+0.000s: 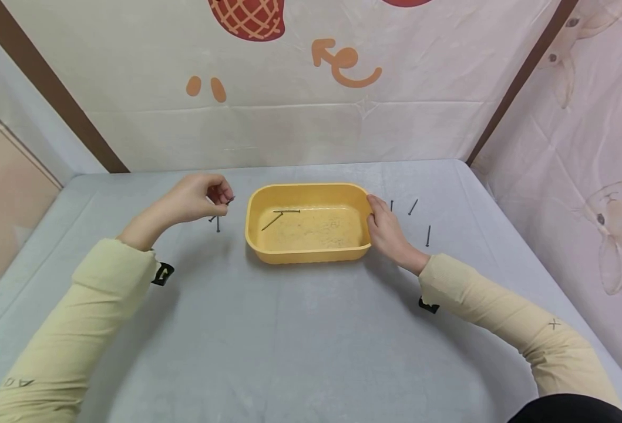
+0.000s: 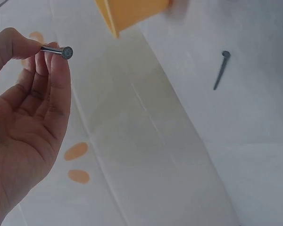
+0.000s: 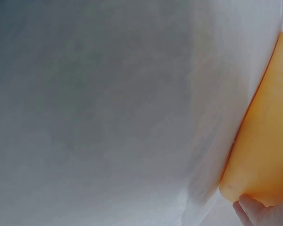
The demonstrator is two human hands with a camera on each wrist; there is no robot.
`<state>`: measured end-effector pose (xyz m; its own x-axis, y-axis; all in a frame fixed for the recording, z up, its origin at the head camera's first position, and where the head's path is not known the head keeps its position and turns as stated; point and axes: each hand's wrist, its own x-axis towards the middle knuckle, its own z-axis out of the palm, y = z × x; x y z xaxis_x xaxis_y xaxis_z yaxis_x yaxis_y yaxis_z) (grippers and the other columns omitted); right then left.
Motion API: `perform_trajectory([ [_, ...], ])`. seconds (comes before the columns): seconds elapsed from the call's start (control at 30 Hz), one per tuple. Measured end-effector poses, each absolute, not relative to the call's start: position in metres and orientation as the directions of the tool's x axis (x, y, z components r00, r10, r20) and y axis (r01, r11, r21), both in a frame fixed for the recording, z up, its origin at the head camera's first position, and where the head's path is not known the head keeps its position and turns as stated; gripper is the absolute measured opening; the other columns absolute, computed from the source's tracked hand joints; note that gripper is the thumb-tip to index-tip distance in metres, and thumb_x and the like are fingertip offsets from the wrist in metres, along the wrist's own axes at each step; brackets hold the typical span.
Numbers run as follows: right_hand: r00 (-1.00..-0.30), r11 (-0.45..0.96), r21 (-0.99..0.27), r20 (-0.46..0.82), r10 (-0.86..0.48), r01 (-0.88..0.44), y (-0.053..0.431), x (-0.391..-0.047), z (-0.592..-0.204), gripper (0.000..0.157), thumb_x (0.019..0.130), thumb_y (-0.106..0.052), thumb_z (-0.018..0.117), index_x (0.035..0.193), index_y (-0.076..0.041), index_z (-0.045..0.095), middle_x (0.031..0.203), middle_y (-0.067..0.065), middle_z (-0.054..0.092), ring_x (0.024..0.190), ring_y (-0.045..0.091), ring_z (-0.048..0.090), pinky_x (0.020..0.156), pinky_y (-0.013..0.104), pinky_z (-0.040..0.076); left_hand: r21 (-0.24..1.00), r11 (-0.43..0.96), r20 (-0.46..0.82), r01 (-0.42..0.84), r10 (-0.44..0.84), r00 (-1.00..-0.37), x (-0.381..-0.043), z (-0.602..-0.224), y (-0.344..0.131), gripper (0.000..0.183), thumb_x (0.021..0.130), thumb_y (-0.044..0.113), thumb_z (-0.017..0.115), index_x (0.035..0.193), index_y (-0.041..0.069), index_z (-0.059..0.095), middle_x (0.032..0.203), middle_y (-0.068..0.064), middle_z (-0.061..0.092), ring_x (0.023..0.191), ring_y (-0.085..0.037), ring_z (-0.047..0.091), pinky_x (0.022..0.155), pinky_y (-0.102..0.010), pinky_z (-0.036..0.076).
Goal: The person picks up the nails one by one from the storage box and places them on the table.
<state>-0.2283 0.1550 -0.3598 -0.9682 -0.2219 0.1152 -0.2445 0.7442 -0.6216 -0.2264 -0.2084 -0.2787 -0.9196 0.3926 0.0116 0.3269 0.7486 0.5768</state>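
My left hand [image 1: 197,197] is raised over the far left of the table and pinches a nail [image 2: 54,50] between thumb and fingertips. Its round flat head faces the left wrist camera. Under this hand, another nail [image 1: 218,224] lies on the cloth, beside a short dark piece [image 1: 212,219] partly hidden by the hand. A yellow plastic tray [image 1: 311,257] stands in the middle, with two nails [image 1: 286,211] on its floor. My right hand [image 1: 390,232] holds the tray's right end. In the right wrist view, its fingertips [image 3: 249,203] rest against the tray's outer wall.
Three nails [image 1: 428,235] lie spread on the cloth to the right of the tray, close to the right hand. A pale blue-grey cloth [image 1: 289,341] covers the table. Printed curtains [image 1: 289,135] hang behind it and at both sides.
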Motion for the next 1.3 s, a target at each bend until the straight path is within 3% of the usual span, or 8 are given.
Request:
perform_trajectory([
  [0.5,-0.968,0.74,-0.626,0.119,-0.22,-0.245,0.155,-0.229,-0.36,0.046,0.095,-0.005,0.029,0.139,0.008,0.023,0.145,0.021,0.024,0.135,0.028,0.021,0.109,0.04,0.021,0.597,0.769,-0.104,0.228,0.356,-0.929,-0.231,-0.293,-0.231,0.018,0.076,0.002,0.061,0.092,-0.003,0.057,0.083,-0.01,0.056,0.072,-0.018,0.053,0.057,-0.023,0.049],
  [1.3,-0.968,0.738,-0.629,0.112,-0.224,-0.243,0.155,-0.23,-0.36,0.047,0.095,-0.005,0.027,0.14,0.007,0.022,0.145,0.021,0.023,0.135,0.029,0.021,0.109,0.04,0.021,0.623,0.778,-0.268,0.082,0.31,-0.912,-0.239,-0.321,-0.254,0.022,0.078,0.002,0.055,0.099,-0.008,0.054,0.077,-0.006,0.055,0.061,-0.014,0.053,0.062,-0.032,0.052],
])
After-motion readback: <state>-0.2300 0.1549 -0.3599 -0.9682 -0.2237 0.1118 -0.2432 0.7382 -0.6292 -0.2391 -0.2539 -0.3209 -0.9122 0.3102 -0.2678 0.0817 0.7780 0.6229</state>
